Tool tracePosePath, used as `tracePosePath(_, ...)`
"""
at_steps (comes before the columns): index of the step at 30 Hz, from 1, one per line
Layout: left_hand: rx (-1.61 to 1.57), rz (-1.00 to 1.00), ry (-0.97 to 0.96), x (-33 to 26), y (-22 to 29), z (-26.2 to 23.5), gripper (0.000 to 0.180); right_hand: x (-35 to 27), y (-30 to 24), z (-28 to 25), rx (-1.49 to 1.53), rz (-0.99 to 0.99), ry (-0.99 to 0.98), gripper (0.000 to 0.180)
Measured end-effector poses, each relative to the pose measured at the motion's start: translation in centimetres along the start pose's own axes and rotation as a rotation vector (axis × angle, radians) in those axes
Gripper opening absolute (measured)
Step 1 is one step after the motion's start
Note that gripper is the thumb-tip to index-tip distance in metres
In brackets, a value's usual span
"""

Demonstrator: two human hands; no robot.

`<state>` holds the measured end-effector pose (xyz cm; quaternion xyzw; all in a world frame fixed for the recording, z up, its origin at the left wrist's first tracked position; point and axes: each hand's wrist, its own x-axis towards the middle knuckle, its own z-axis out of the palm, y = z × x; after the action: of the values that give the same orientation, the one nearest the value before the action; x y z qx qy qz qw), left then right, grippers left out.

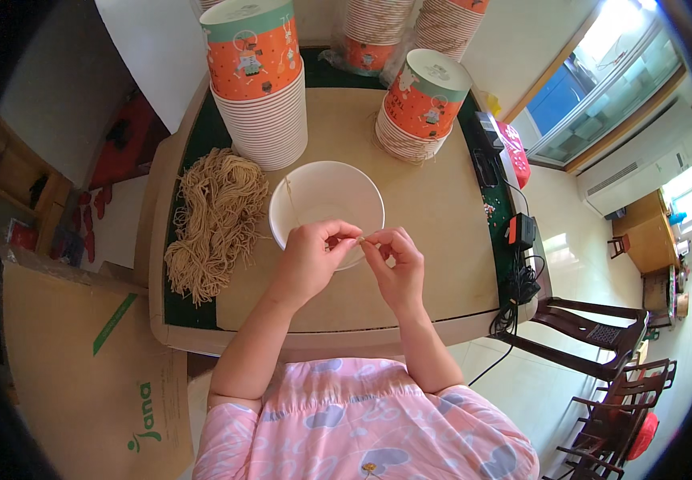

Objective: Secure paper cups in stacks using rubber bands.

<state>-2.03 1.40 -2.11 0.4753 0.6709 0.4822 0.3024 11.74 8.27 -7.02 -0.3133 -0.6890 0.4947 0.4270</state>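
A white paper bowl [318, 194] stands open on the tan table top [442, 240] in front of me. My left hand [310, 260] and my right hand [394, 260] meet at its near rim, fingertips pinched together on a thin tan string [288, 198] that runs up over the bowl's left side. A heap of cut tan strings [214, 220] lies to the left of the bowl.
Stacks of orange and teal printed paper bowls stand upside down behind: one tall stack [260, 80] at left, one [420, 104] at right, more wrapped stacks [374, 32] at the back. A flat cardboard box [90, 360] lies at lower left. Black cables [518, 280] and dark wooden chairs [602, 352] are at right.
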Motion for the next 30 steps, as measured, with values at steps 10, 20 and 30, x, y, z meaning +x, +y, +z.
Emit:
tracePosePath(10,0.202,0.225,0.087,-0.3,-0.2,0.7,0.009,0.2,-0.8,-0.1,-0.110,-0.039,0.025,0.005)
tracePosePath(20,0.153,0.151,0.138,-0.5,-0.4,0.9,0.005,-0.3,-1.1,-0.5,-0.260,-0.162,0.013,0.018)
tracePosePath(30,0.143,0.069,0.094,-0.7,0.0,0.5,0.005,0.0,-1.3,0.1,-0.276,-0.163,0.022,0.013)
